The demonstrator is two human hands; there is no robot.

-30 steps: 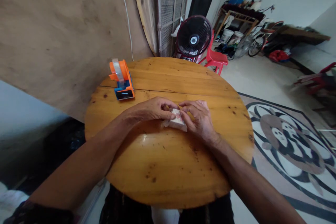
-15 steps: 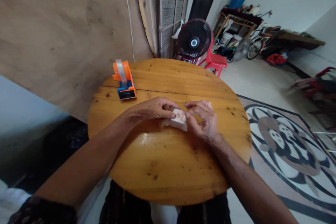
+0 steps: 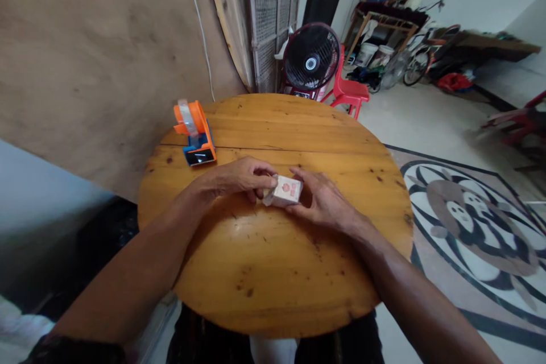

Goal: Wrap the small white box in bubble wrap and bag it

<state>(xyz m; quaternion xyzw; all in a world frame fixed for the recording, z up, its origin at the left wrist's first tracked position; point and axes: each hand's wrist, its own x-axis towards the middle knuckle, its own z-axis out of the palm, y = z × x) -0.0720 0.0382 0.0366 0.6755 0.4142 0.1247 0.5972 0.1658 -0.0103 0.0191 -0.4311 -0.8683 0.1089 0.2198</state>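
A small white box (image 3: 287, 189) with red print is on or just above the wooden table, with clear film or tape about its left end. My left hand (image 3: 246, 176) pinches that left end, thumb on top and the other fingers partly hidden behind and below. Around the right end curves my right hand (image 3: 322, 196), its thumb along the near side and its forefinger at the far side. To the left stands an orange and blue tape dispenser (image 3: 200, 142) with a roll of clear tape, apart from both hands.
The round wooden table (image 3: 264, 278) has a plywood board (image 3: 106, 57) along its left. Beyond the far edge stand a black fan (image 3: 311, 62) and a red plastic chair (image 3: 352, 91). A bicycle (image 3: 418, 65) and a cluttered bench (image 3: 388, 17) are farther back.
My right hand has closed in around the right end of the box from a looser, raised pose. The box has turned slightly, and my left hand keeps its pinch. The view has shifted a little.
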